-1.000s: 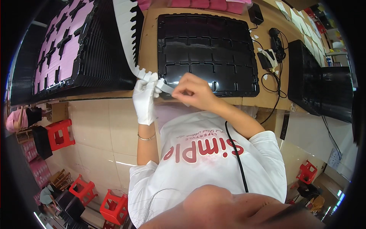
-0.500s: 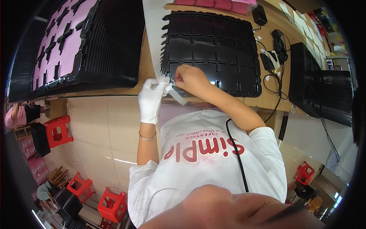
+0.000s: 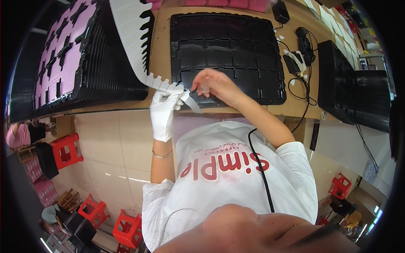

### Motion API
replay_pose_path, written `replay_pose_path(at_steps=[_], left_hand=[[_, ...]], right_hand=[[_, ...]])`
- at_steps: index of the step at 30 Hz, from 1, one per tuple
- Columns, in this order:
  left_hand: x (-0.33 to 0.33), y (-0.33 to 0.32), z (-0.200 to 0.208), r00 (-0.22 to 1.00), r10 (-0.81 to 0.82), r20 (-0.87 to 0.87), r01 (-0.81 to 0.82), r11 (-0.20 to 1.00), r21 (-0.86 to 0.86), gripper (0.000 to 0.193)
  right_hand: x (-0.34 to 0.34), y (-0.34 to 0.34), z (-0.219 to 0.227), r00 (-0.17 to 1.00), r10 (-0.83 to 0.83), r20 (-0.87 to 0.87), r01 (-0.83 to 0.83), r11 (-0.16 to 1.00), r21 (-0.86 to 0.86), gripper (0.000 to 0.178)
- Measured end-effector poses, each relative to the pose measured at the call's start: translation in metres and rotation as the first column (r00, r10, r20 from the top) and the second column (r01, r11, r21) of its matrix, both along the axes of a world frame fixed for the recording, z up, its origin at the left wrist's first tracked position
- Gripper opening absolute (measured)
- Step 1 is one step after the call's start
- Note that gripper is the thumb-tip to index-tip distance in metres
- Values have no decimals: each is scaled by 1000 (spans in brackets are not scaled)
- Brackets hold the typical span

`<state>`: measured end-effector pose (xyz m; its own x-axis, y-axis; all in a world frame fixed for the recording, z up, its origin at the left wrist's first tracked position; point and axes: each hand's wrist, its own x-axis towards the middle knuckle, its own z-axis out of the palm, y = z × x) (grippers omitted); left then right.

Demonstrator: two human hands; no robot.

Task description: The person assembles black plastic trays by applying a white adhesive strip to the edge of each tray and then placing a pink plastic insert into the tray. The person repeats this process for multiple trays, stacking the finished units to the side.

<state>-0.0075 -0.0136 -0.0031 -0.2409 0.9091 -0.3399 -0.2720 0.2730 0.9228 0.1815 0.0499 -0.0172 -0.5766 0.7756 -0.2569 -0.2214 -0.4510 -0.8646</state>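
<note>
My left hand (image 3: 162,116), in a white glove, is closed on the end of a long white strip (image 3: 130,46) with a notched edge. The strip rises from the glove to the far left, and a short loose tail (image 3: 193,104) hangs on the right of the fingers. My bare right hand (image 3: 216,86) is just right of the glove, apart from it, fingers curled. A small translucent piece (image 3: 205,88) shows at its fingers; the exact grip is hard to make out. Under the right hand lies a black plastic tray (image 3: 228,52) with moulded compartments, on the table.
A tall stack of black trays (image 3: 112,55) with pink sheeting on top stands at the left. Black cables (image 3: 310,82) and a small black box (image 3: 280,12) lie right of the tray. Farther right is a black bin-like container (image 3: 358,88). Red stools (image 3: 67,150) stand on the floor.
The strip has swung left, away from the tray, and now curves toward the tray stack. My right hand has drawn slightly right, off the strip, and a translucent piece shows at its fingers.
</note>
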Motion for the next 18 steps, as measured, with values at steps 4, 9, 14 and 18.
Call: replay_pose_path(at_steps=[4,9,14,18], left_hand=[[22,12,9,998,-56,17,55,998,38,14],[34,38,22,992,-93,-88,99,992,76,15],[38,55,4,985,-32,-172,54,991,124,15],[35,58,-2,961,-72,-269,98,992,83,18]], right_hand=[[-5,-20,4,963,-185,195,122,948,295,13],[16,-23,13,809,-536,241,133,567,813,10],[52,1,35,859,-442,259,18,530,848,7],[154,122,15,647,-622,441,40,606,794,17]])
